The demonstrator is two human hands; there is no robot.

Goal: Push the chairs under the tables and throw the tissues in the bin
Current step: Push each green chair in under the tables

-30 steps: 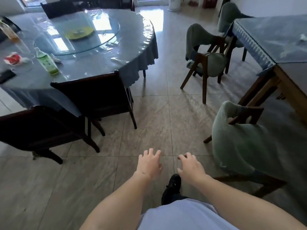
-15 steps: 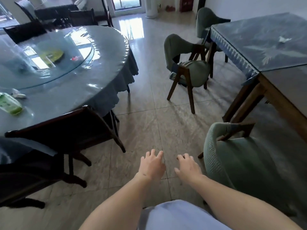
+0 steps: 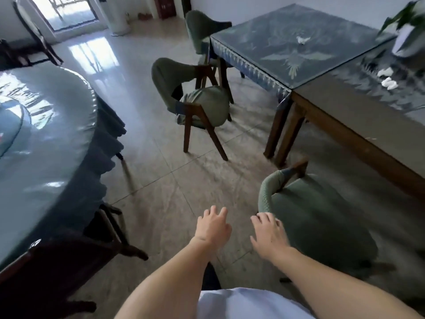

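1. Since half a second ago the view has swung right: the round desk has slid toward the left edge, and the right hand has come up beside the nearest green chair.
2. That hand's fingers are spread and empty, tips at or just touching the curved backrest, probably to push the chair in.
3. Left hand hovers over the floor, loosely spread, holding nothing.
4. This chair stands out from the wooden desk, seat toward it, so a forward push should tuck it under.
5. Another green chair stands skewed, clear of the patterned desk.
6. White tissues lie on the wooden desk, well apart from both hands; another scrap sits on the patterned one. No bin shows.
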